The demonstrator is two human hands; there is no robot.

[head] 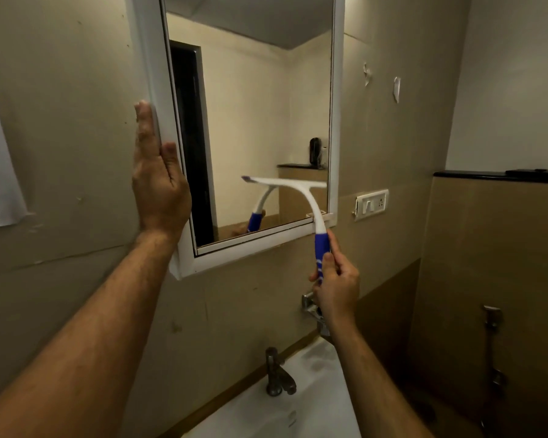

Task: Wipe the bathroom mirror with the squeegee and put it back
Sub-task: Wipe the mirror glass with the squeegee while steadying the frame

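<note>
A white-framed mirror hangs on the beige wall. My right hand grips the blue handle of a white squeegee. Its blade lies across the lower right part of the glass, almost level, a little above the bottom frame. My left hand rests flat against the mirror's left frame edge, fingers straight and pointing up, holding nothing. The glass reflects the squeegee, a dark doorway and a shelf.
A white sink with a metal tap sits below the mirror. A second tap is behind my right hand. A switch plate and a dark ledge are to the right, a hose sprayer lower right.
</note>
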